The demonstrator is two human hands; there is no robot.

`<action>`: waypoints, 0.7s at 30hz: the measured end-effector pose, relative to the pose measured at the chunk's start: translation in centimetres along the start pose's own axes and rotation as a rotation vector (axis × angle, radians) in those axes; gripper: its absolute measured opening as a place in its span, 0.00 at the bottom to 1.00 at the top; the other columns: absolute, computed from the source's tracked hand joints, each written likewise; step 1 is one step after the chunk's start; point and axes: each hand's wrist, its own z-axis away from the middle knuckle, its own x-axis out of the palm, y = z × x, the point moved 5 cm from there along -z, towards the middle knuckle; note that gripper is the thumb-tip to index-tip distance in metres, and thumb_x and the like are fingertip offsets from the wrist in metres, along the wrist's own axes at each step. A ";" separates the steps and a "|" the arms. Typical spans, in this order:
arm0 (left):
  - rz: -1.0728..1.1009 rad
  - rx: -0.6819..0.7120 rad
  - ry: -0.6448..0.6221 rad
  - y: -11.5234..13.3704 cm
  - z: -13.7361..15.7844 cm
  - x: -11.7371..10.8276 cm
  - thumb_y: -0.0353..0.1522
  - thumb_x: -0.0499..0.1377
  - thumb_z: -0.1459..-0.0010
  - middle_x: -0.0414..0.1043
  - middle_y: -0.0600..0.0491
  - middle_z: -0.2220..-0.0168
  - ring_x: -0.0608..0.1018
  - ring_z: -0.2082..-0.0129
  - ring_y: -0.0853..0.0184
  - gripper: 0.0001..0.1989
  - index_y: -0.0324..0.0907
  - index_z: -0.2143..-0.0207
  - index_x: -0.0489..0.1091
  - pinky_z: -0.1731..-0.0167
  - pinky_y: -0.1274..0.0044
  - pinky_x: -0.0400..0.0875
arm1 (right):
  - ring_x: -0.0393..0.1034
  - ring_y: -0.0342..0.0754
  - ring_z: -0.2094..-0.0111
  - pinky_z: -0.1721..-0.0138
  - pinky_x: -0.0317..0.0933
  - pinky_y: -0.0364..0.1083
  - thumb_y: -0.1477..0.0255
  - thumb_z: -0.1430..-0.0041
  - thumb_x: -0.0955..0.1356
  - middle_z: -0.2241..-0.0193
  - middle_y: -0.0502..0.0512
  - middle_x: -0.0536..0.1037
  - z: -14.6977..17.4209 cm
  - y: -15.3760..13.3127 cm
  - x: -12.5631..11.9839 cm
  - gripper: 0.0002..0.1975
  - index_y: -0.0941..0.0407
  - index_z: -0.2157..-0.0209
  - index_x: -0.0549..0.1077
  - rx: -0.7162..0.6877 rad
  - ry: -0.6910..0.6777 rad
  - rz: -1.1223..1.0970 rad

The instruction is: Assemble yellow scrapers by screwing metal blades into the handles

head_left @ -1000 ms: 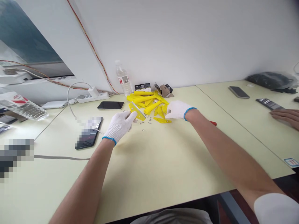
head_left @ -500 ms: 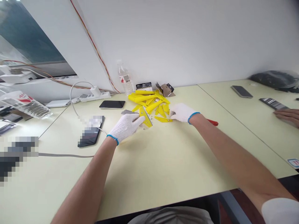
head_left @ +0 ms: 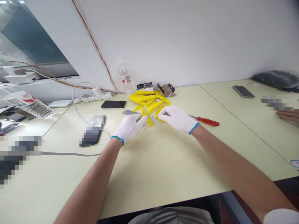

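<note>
My left hand (head_left: 130,127), in a white knitted glove with a blue cuff, is closed around a yellow scraper head (head_left: 147,117) with a pale metal strip along one edge. It is raised and tilted above the table. My right hand (head_left: 175,119), gloved the same way, is just right of it with thumb and fingers pinched together. Whatever lies between those fingertips is hidden. Behind both hands is a pile of yellow scraper parts (head_left: 142,99). Thin grey blades (head_left: 129,112) lie beyond my left hand, and a red-handled screwdriver (head_left: 207,121) rests right of my right hand.
A water bottle (head_left: 126,79) stands by the wall near small black boxes (head_left: 144,86). Phones (head_left: 113,104) and a white power strip (head_left: 97,96) with cables are on the left. Another person's hand (head_left: 288,115) rests at the far right, near a dark phone (head_left: 243,91).
My right hand has moved left, away from the screwdriver and closer to the scraper head, uncovering the red handle. My left hand keeps its hold on the scraper head.
</note>
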 end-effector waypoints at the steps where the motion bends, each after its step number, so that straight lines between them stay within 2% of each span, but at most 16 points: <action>1: 0.002 -0.013 0.006 0.2 0.0 0.1 0.44 0.51 0.33 0.70 0.55 0.78 0.70 0.76 0.67 0.21 0.42 0.74 0.69 0.71 0.75 0.61 | 0.76 0.52 0.60 0.65 0.64 0.54 0.50 0.35 0.63 0.66 0.55 0.81 0.2 -0.9 0.9 0.20 0.45 0.66 0.80 -0.008 -0.011 0.009; 5: 0.033 -0.042 0.012 0.4 0.1 0.5 0.45 0.53 0.34 0.72 0.55 0.77 0.72 0.75 0.68 0.20 0.42 0.73 0.69 0.69 0.75 0.63 | 0.73 0.51 0.59 0.58 0.64 0.53 0.59 0.30 0.62 0.63 0.57 0.80 0.5 -2.7 3.2 0.18 0.54 0.66 0.77 0.006 -0.037 0.073; 10: 0.044 -0.010 0.047 0.1 0.1 1.1 0.48 0.53 0.34 0.71 0.55 0.77 0.70 0.75 0.68 0.22 0.42 0.74 0.69 0.72 0.74 0.61 | 0.70 0.51 0.58 0.54 0.62 0.51 0.67 0.30 0.65 0.62 0.59 0.79 0.4 -3.1 3.8 0.12 0.58 0.66 0.74 -0.002 -0.020 0.116; 14: 0.035 -0.002 0.047 0.2 0.2 1.3 0.46 0.53 0.33 0.71 0.54 0.77 0.70 0.76 0.68 0.22 0.42 0.74 0.69 0.72 0.74 0.60 | 0.72 0.53 0.55 0.55 0.64 0.53 0.60 0.29 0.63 0.62 0.58 0.78 0.5 -3.0 4.2 0.16 0.53 0.66 0.76 -0.011 0.021 0.078; 17: 0.054 -0.014 0.030 0.4 0.3 1.4 0.46 0.53 0.33 0.73 0.53 0.75 0.71 0.75 0.67 0.21 0.42 0.73 0.70 0.72 0.74 0.61 | 0.75 0.56 0.52 0.58 0.68 0.54 0.52 0.33 0.65 0.64 0.56 0.79 0.6 -2.8 4.3 0.18 0.48 0.69 0.77 -0.012 0.098 -0.052; 21: 0.063 -0.036 0.017 0.7 0.4 1.4 0.46 0.54 0.34 0.74 0.52 0.74 0.72 0.75 0.67 0.21 0.42 0.73 0.69 0.71 0.74 0.62 | 0.74 0.59 0.47 0.59 0.70 0.55 0.49 0.37 0.66 0.62 0.56 0.80 0.8 -2.3 4.5 0.18 0.47 0.69 0.78 0.024 0.127 -0.160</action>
